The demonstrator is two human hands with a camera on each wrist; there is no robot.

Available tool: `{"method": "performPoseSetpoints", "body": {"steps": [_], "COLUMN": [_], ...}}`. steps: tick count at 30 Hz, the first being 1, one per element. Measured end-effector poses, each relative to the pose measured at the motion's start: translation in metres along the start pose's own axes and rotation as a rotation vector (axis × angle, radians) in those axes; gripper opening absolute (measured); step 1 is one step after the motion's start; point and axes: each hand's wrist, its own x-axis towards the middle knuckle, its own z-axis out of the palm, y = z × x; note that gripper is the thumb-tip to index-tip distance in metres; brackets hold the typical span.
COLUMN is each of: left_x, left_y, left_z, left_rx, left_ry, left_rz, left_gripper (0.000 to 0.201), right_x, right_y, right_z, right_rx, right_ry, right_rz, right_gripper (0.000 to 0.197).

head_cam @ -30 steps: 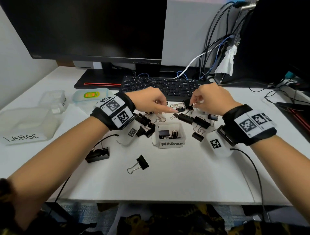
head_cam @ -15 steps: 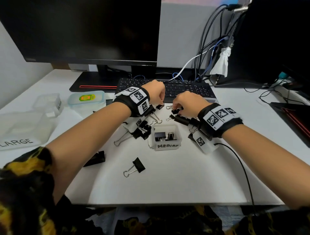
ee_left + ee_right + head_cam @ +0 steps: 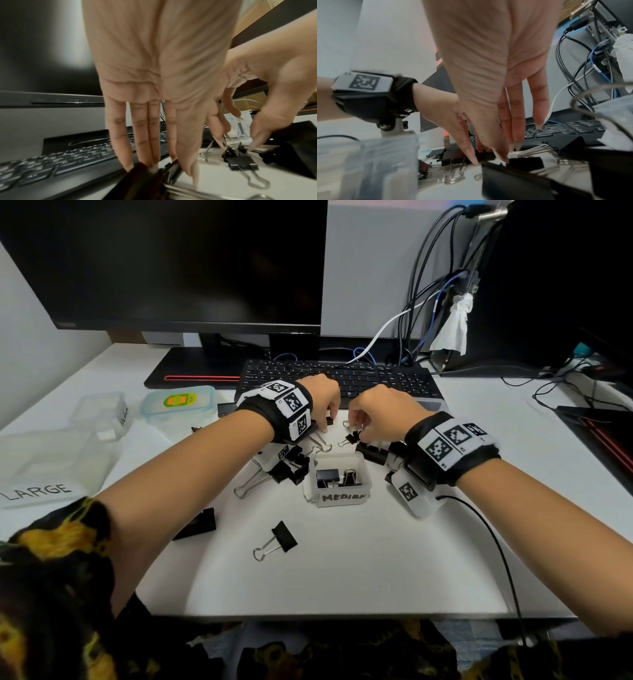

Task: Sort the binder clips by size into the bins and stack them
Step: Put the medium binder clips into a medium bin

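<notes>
Black binder clips lie scattered behind and left of a small white bin [image 3: 342, 498] labelled MEDIUM, which holds two or three clips. My left hand [image 3: 325, 422] reaches down behind the bin, its fingers and thumb pinching a black clip [image 3: 329, 421]; the left wrist view shows that clip [image 3: 137, 180] between thumb and fingertips. My right hand [image 3: 358, 433] is just right of it, thumb and forefinger pinching a small clip [image 3: 351, 438], which appears again as the small clip [image 3: 235, 150] in the left wrist view. A clear bin [image 3: 44, 463] labelled LARGE stands at the far left.
A keyboard [image 3: 342, 374] and monitor base lie right behind the hands. A small clear tub [image 3: 102, 412] and a lidded box [image 3: 178, 402] sit at the left. Loose clips lie at the front: one medium [image 3: 284, 537], one large [image 3: 197, 523]. Cables hang at the back right.
Both hands have come closer together over the clips behind the MEDIUM bin. The left forefinger, pointing a second ago, is now down on a clip.
</notes>
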Motion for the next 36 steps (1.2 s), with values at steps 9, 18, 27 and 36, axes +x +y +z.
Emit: {"method": "performPoseSetpoints", "body": {"steps": [9, 18, 27, 36], "left_x": [-0.008, -0.005, -0.001, -0.003], "left_y": [-0.007, -0.003, -0.004, 0.0], "left_z": [0.006, 0.016, 0.02, 0.02], "left_rx": [-0.03, 0.044, 0.075, 0.074], "left_ry": [0.042, 0.118, 0.124, 0.121], "left_rz": [-0.007, -0.061, -0.066, -0.083], "left_gripper": [0.041, 0.035, 0.033, 0.033], "right_x": [0.002, 0.002, -0.009, -0.021], "right_y": [-0.01, -0.009, 0.042, 0.078], "right_z": [0.007, 0.006, -0.023, -0.01], "right_rx": [-0.002, 0.044, 0.254, 0.116], "right_ry": [-0.037, 0.004, 0.154, 0.114], "right_rz": [-0.023, -0.061, 0.155, 0.415], "right_gripper": [0.008, 0.005, 0.005, 0.022]}}
